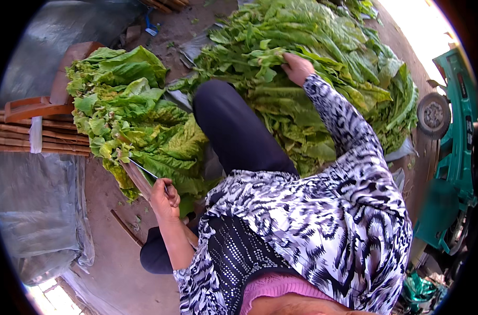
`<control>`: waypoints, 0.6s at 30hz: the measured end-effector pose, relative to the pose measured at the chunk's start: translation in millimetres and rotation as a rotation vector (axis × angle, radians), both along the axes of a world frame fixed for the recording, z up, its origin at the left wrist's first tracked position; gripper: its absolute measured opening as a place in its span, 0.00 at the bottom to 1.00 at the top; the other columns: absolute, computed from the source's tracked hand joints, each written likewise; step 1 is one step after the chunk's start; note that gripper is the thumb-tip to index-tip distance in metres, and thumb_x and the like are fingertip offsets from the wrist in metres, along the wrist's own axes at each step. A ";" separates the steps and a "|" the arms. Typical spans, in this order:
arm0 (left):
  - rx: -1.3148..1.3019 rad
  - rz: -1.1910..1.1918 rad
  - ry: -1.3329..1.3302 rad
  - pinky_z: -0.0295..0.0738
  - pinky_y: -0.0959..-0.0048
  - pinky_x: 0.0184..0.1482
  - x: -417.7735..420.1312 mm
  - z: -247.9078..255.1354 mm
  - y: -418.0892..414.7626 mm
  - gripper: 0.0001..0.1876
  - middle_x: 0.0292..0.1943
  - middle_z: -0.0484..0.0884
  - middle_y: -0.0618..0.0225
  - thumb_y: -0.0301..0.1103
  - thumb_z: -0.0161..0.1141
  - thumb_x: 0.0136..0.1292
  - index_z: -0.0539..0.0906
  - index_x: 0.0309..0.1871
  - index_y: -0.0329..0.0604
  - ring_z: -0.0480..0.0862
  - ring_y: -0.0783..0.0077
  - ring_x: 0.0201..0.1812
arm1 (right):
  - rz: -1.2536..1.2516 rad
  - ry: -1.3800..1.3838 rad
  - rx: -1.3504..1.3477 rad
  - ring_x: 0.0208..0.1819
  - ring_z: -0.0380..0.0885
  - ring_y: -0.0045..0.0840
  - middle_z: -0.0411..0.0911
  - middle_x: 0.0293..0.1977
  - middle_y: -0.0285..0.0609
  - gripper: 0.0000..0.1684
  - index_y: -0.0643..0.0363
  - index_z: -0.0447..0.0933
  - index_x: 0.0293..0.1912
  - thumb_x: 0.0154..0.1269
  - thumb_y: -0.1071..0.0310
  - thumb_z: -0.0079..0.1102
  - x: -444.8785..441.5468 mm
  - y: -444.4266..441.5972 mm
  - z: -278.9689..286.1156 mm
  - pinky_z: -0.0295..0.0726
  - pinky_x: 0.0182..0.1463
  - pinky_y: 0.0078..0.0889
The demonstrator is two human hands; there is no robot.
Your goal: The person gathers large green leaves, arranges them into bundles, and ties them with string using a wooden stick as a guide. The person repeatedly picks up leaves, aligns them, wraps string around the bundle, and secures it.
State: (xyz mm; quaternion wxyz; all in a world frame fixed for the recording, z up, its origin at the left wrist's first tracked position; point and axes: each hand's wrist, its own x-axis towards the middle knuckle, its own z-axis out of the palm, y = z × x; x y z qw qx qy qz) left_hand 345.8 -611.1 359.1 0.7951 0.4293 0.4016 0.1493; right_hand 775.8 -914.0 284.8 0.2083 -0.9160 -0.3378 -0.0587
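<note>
My left hand is curled around a thin metal rod, which slants up to the stem ends of a heap of leaves. A wooden bar runs beside the rod, partly behind my hand and under the leaves. These large yellow-green leaves, apparently tobacco, lie in a layered heap on my left. My right hand reaches over the bigger leaf pile and pinches leaf stems at its near side. My bent knee stands between the two heaps.
An orange-brown wooden frame and a bundle of canes tied with a white strip sit at left, near plastic sheeting. A loose stick lies on the dirt floor. At right stands a green vehicle with a wheel.
</note>
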 end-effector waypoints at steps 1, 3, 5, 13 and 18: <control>0.062 0.002 0.033 0.49 0.85 0.11 4.8 2.9 -0.7 0.15 0.15 0.68 0.72 0.42 0.50 0.68 0.76 0.34 0.39 0.60 0.84 0.10 | -0.005 -0.103 0.124 0.44 0.76 0.42 0.77 0.38 0.48 0.16 0.57 0.72 0.45 0.58 0.62 0.57 -2.1 -2.9 23.7 0.75 0.46 0.41; 0.190 0.016 0.072 0.49 0.85 0.11 14.1 20.4 -5.1 0.15 0.16 0.69 0.73 0.42 0.50 0.69 0.76 0.35 0.39 0.62 0.85 0.11 | -0.095 -0.173 0.141 0.40 0.77 0.41 0.78 0.36 0.48 0.13 0.58 0.74 0.42 0.57 0.64 0.58 -10.3 0.2 81.2 0.76 0.44 0.38; 0.282 0.014 0.082 0.50 0.86 0.11 28.2 32.6 -9.4 0.15 0.16 0.69 0.74 0.42 0.50 0.69 0.76 0.35 0.38 0.63 0.86 0.12 | -0.220 -0.006 0.621 0.38 0.79 0.37 0.80 0.36 0.44 0.16 0.57 0.76 0.45 0.59 0.61 0.59 -12.1 9.3 113.3 0.77 0.45 0.36; 0.358 -0.025 0.036 0.54 0.85 0.15 33.2 24.8 -7.4 0.14 0.19 0.70 0.75 0.38 0.51 0.67 0.76 0.46 0.37 0.65 0.86 0.16 | 0.023 -0.129 0.007 0.37 0.77 0.41 0.78 0.30 0.47 0.10 0.58 0.74 0.35 0.54 0.63 0.58 -92.0 50.8 148.1 0.76 0.41 0.41; 0.710 -0.298 -0.117 0.67 0.81 0.33 59.1 15.5 -17.2 0.19 0.34 0.77 0.65 0.40 0.58 0.62 0.73 0.49 0.35 0.73 0.79 0.31 | 0.592 -0.184 0.059 0.33 0.77 0.33 0.75 0.26 0.40 0.16 0.59 0.77 0.41 0.50 0.68 0.53 -207.5 128.9 116.6 0.77 0.33 0.34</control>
